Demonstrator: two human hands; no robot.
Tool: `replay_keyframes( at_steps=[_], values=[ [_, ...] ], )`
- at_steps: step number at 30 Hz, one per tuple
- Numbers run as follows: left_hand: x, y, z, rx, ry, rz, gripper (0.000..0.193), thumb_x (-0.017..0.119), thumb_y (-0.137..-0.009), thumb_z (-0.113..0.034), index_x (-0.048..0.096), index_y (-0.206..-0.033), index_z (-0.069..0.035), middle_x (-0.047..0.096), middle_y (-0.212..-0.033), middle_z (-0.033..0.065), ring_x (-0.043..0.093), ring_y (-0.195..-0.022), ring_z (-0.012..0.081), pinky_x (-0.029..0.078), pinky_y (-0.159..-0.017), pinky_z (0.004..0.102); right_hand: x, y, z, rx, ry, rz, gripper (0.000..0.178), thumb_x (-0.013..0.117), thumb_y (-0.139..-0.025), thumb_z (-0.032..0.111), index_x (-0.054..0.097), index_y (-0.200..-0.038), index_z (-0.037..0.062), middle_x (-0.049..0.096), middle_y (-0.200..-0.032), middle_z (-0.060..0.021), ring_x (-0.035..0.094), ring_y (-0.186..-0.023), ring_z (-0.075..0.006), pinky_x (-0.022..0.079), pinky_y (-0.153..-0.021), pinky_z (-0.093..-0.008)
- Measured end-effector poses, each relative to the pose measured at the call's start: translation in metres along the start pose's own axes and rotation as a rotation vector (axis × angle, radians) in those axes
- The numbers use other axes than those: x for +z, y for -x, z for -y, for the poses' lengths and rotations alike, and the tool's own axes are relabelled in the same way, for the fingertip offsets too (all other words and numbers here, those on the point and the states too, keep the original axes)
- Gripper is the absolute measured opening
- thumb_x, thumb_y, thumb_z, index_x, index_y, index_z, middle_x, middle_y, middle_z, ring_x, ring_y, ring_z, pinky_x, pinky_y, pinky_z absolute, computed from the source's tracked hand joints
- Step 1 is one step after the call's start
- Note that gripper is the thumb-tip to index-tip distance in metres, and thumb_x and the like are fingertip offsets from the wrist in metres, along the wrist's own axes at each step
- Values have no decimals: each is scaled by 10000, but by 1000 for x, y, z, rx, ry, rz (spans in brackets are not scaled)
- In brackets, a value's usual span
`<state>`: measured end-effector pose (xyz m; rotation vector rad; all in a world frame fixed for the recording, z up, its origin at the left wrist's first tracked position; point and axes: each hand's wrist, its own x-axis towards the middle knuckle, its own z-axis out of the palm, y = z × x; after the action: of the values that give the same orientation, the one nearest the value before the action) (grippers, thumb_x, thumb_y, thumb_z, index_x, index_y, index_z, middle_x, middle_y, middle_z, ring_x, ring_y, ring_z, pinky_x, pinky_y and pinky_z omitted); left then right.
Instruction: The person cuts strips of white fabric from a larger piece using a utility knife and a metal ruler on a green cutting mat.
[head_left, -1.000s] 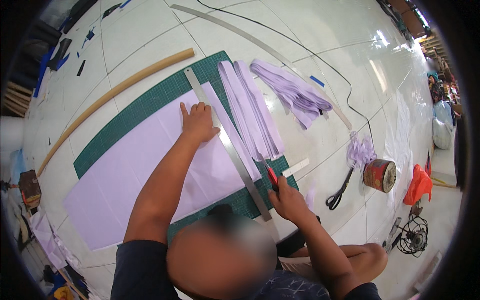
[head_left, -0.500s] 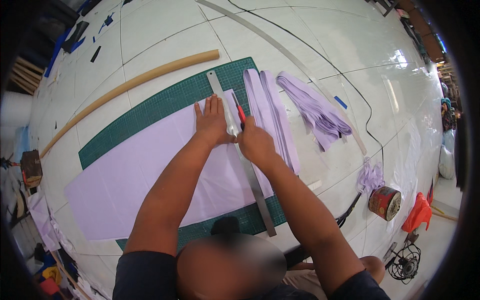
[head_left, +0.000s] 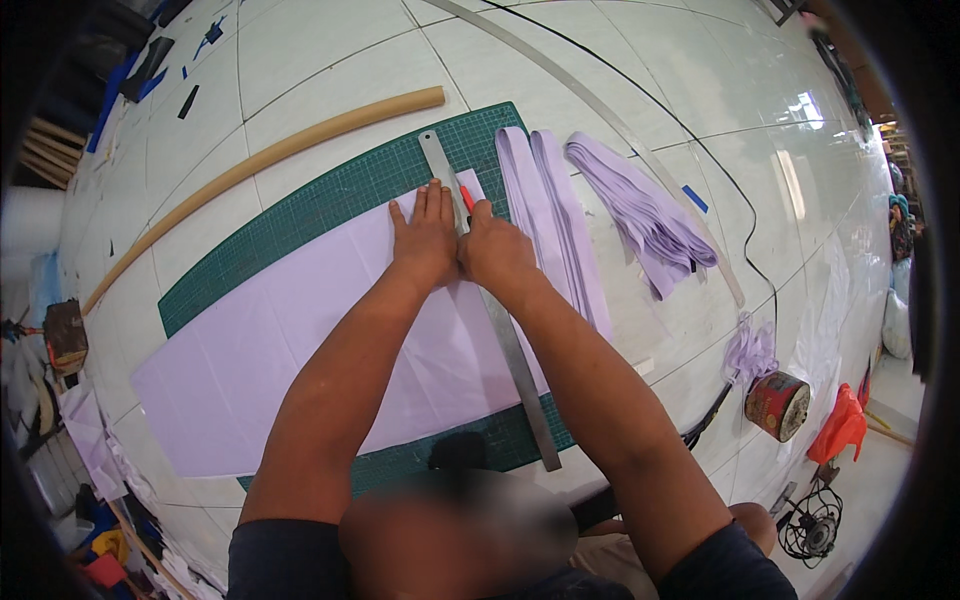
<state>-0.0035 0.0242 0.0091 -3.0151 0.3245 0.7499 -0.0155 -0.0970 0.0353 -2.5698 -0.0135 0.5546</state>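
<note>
Your left hand [head_left: 425, 245] flat, fingers extended; right hand [head_left: 497, 247] clasps slim red cutter [head_left: 467, 198] at right edge of long steel ruler [head_left: 515, 362], axis slanting far-left to near-right.

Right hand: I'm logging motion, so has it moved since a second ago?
Yes, forward and left: against the green cutting mat, the right hand went from the near right corner to beside the left hand.
</note>
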Motion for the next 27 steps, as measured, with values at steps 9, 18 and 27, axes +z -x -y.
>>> replay_keyframes(
  at_steps=[9,18,27],
  values=[
    [-17,7,-7,30,-78,62,1353,822,-638,-623,100,-1571,39,95,-1660,206,134,-1543,335,115,-1187,661,1,34,-22,19,-40,111,198,456,-954,114,433,-1112,-2,692,-960,-284,687,-932,-446,529,-824,-523],
    [-22,3,-7,27,-33,71,1442,803,-589,-715,74,-1574,46,78,-1666,206,116,-1547,333,81,-1195,655,-2,98,-46,103,53,224,226,426,-959,129,431,-1144,-1,685,-968,-301,680,-936,-459,508,-846,-547],
    [-14,7,-5,18,-5,23,1365,826,-616,-644,134,-1572,43,121,-1663,187,136,-1544,319,69,-1187,669,-12,39,-21,67,-71,24,271,497,-913,139,437,-1128,-16,683,-942,-308,675,-907,-479,504,-829,-562]
  ],
)
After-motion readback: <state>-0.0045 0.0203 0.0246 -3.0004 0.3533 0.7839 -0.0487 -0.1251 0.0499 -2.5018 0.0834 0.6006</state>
